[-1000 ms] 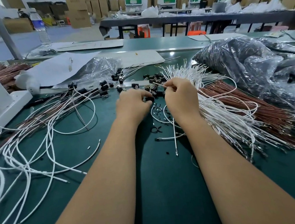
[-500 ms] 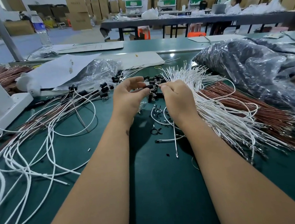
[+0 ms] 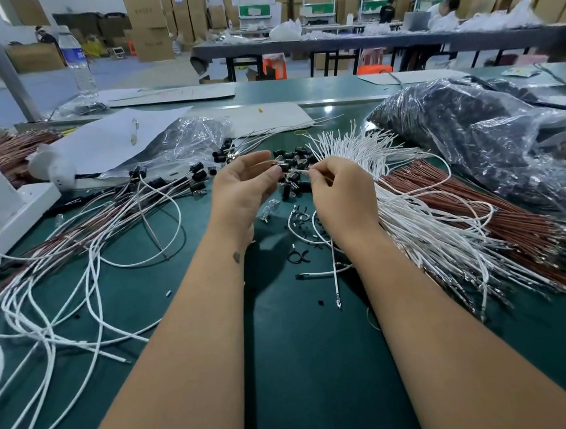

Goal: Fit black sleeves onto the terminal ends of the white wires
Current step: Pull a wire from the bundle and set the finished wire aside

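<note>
Above the green workbench (image 3: pixel 288 368), the left hand (image 3: pixel 238 191) pinches a black sleeve (image 3: pixel 283 166) between thumb and fingertips. Just to its right, the right hand (image 3: pixel 339 192) pinches the end of a white wire (image 3: pixel 300 171). The wire's tip lies roughly level, pointing left toward the sleeve, nearly touching it; insertion looks imminent.

Brown wire bundle (image 3: pixel 480 217), water bottle (image 3: pixel 77 61), white paper sheet (image 3: pixel 114 140), crumpled plastic bag (image 3: pixel 473 136).
</note>
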